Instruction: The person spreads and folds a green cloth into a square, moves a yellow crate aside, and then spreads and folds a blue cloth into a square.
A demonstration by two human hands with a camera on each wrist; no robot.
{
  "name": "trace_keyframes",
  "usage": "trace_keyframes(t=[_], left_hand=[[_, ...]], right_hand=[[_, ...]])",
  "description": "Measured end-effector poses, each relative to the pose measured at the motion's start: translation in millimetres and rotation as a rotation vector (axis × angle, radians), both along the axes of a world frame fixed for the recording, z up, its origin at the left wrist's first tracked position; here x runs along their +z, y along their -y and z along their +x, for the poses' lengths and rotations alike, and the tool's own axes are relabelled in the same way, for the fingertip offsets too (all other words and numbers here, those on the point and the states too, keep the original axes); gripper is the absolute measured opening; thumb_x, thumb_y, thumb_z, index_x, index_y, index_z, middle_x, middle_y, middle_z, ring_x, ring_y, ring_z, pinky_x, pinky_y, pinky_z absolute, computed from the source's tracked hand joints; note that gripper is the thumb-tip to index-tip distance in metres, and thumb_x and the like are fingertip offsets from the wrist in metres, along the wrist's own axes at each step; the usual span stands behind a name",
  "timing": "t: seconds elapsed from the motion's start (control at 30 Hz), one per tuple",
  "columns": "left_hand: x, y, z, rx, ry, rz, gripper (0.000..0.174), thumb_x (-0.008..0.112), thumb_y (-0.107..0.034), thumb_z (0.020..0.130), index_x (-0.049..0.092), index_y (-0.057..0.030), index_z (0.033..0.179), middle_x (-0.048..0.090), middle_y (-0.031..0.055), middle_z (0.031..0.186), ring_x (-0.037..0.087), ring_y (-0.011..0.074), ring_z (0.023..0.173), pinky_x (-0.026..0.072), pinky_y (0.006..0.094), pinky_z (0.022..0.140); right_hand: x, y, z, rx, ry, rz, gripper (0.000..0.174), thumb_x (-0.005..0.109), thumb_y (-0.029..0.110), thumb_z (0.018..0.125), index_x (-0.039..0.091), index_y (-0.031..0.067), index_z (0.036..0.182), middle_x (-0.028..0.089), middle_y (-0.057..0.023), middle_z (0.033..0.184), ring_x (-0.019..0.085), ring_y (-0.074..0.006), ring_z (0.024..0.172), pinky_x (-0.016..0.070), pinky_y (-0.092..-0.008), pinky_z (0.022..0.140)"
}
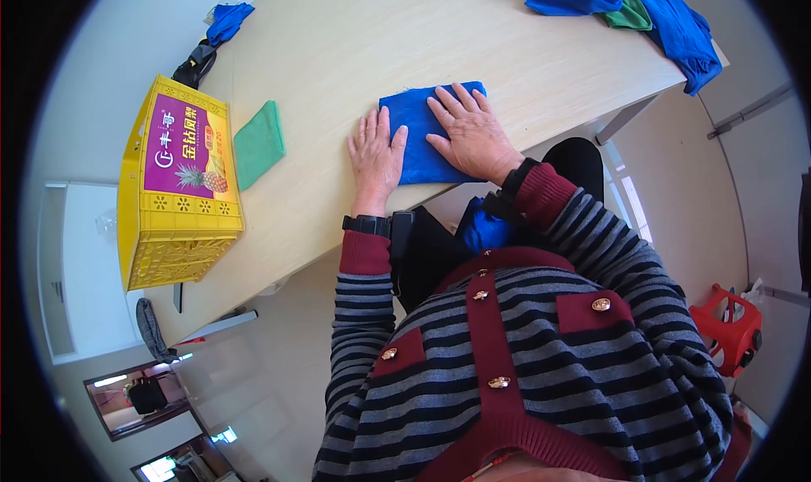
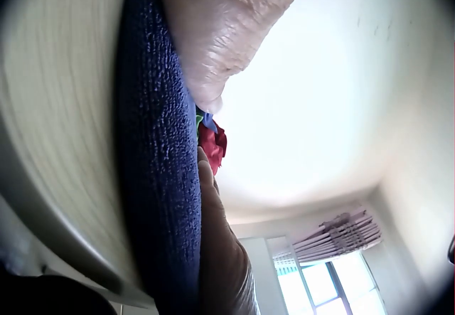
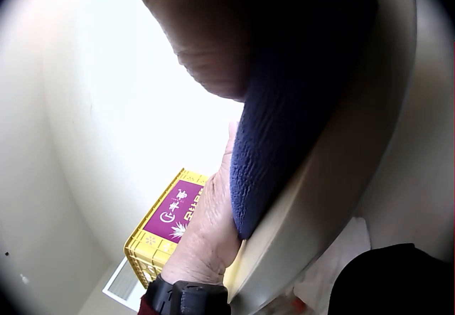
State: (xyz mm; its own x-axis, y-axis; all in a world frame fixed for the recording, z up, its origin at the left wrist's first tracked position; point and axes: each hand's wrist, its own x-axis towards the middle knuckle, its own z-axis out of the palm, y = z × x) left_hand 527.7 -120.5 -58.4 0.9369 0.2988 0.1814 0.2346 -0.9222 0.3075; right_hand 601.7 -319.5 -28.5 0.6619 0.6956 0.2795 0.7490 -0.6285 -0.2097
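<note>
A blue towel (image 1: 420, 148), folded into a rough rectangle, lies near the table's front edge. My left hand (image 1: 377, 157) rests on its left side, fingers straight and pointing away from me. Flat on the right part of the towel, my right hand (image 1: 471, 134) has its fingers spread. The left wrist view shows the towel (image 2: 160, 158) as a thick terry layer on the tabletop, with a thumb pressing its upper face. In the right wrist view the left hand (image 3: 206, 230) lies along the towel's far edge.
A yellow plastic crate (image 1: 182, 220) with a pineapple label stands at the table's left. Beside it lies a folded green towel (image 1: 259, 146). Blue and green cloths (image 1: 629, 9) are heaped at the far right corner, some hanging over the edge. A red stool (image 1: 728, 330) stands on the floor at right.
</note>
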Motion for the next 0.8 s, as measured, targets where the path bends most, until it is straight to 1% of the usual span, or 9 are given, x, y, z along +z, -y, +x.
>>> trace_keyframes(t=[0.1,0.27,0.37,0.4,0.5,0.6,0.67,0.77,0.8], left_hand=[[1,0,-9,0.012,0.000,0.002,0.068,0.030,-0.057,0.107,0.033,-0.0127,0.159,0.032,0.0136,0.164,0.023,0.0307,0.154,0.0113,0.0541,0.124],[0,5,-23,0.026,-0.006,-0.015,0.067,0.030,-0.055,0.107,0.032,-0.0127,0.159,0.032,0.0139,0.164,0.022,0.0318,0.154,0.0107,0.0548,0.124],[-2,11,-33,0.040,0.015,-0.009,0.067,0.030,-0.054,0.107,0.032,-0.0124,0.159,0.031,0.0149,0.164,0.021,0.0324,0.154,0.0103,0.0550,0.124],[-3,13,-36,0.038,0.017,-0.010,0.067,0.030,-0.054,0.107,0.032,-0.0124,0.159,0.031,0.0149,0.164,0.021,0.0324,0.154,0.0103,0.0550,0.124],[-5,22,-48,0.087,0.029,0.021,0.066,0.032,-0.053,0.107,0.033,-0.0110,0.158,0.032,0.0161,0.163,0.022,0.0331,0.154,0.0115,0.0560,0.123],[1,33,-64,0.116,0.003,0.045,0.065,0.035,-0.050,0.107,0.034,-0.0099,0.157,0.032,0.0170,0.163,0.024,0.0337,0.153,0.0130,0.0563,0.123],[8,36,-63,0.130,-0.007,0.058,0.064,0.036,-0.049,0.107,0.035,-0.0094,0.157,0.032,0.0174,0.163,0.025,0.0339,0.153,0.0137,0.0565,0.122],[16,41,-60,0.078,0.162,0.104,0.062,0.041,-0.047,0.106,0.043,-0.0052,0.151,0.039,0.0195,0.158,0.029,0.0369,0.150,0.0189,0.0588,0.121],[18,42,-57,0.079,0.152,0.101,0.062,0.041,-0.047,0.106,0.043,-0.0052,0.151,0.039,0.0195,0.158,0.029,0.0369,0.150,0.0189,0.0588,0.121]], right_hand=[[1,3,1,-0.036,0.011,-0.004,0.066,0.046,0.050,0.102,0.043,0.0087,0.153,0.037,-0.0143,0.161,0.027,-0.0351,0.152,0.0162,-0.0510,0.125],[4,7,6,0.002,0.014,-0.048,0.065,0.045,0.051,0.103,0.044,0.0087,0.153,0.037,-0.0144,0.160,0.027,-0.0354,0.151,0.0165,-0.0505,0.125],[6,9,16,0.117,0.036,-0.108,0.064,0.044,0.051,0.104,0.044,0.0091,0.152,0.039,-0.0146,0.159,0.029,-0.0351,0.151,0.0174,-0.0503,0.125],[5,9,19,0.115,0.038,-0.109,0.064,0.044,0.051,0.104,0.044,0.0091,0.152,0.039,-0.0146,0.159,0.029,-0.0351,0.151,0.0174,-0.0503,0.125],[3,7,26,0.224,0.051,-0.060,0.064,0.048,0.051,0.102,0.048,0.0090,0.150,0.043,-0.0145,0.157,0.031,-0.0349,0.149,0.0213,-0.0507,0.123],[6,4,31,0.238,0.006,-0.061,0.063,0.048,0.050,0.102,0.049,0.0087,0.149,0.044,-0.0141,0.156,0.032,-0.0348,0.149,0.0229,-0.0509,0.123],[9,0,31,0.245,-0.015,-0.060,0.062,0.048,0.049,0.102,0.050,0.0086,0.148,0.044,-0.0140,0.156,0.033,-0.0347,0.149,0.0236,-0.0510,0.122],[16,-8,18,0.202,0.033,-0.031,0.060,0.049,0.047,0.101,0.051,0.0085,0.147,0.046,-0.0129,0.155,0.034,-0.0344,0.148,0.0250,-0.0506,0.121],[11,-11,15,0.204,0.023,-0.034,0.060,0.049,0.047,0.101,0.051,0.0085,0.147,0.046,-0.0129,0.155,0.034,-0.0344,0.148,0.0250,-0.0506,0.121]])
